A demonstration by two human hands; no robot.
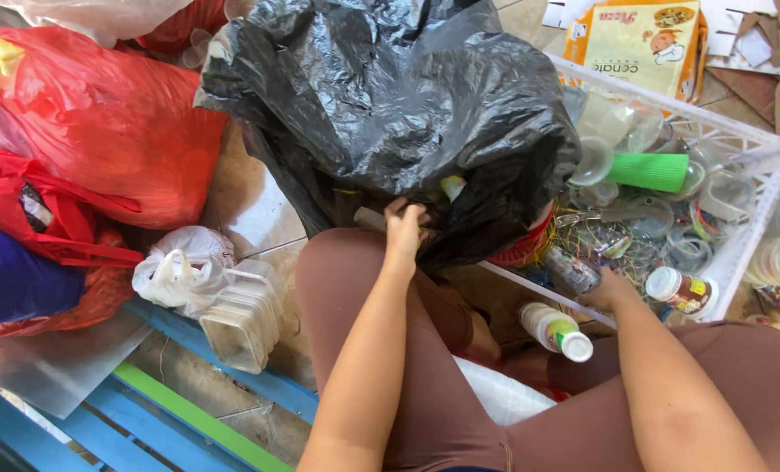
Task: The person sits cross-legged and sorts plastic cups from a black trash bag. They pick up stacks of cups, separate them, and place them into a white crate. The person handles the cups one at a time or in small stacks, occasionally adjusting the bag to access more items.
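Observation:
A big black rubbish bag (pixel 390 96) sits in front of my knees. My left hand (pixel 404 229) reaches into its opening at the lower edge, fingers closed on the bag's rim or something inside; what it grips is hidden. My right hand (pixel 607 288) rests at the near rim of a white plastic crate (pixel 762 157), holding a crushed clear plastic bottle (pixel 572 269). The crate holds several clear cups and lids and a green tube (pixel 648 171). A white bottle with a green label (pixel 554 330) lies by my right knee.
Red plastic bags (pixel 101 122) are piled at the left. A white knotted bag (pixel 184 267) and a stack of clear containers (pixel 246 319) lie on the floor. Blue and green planks (pixel 189 411) lie at lower left. A cardboard box (pixel 644 39) lies beyond the crate.

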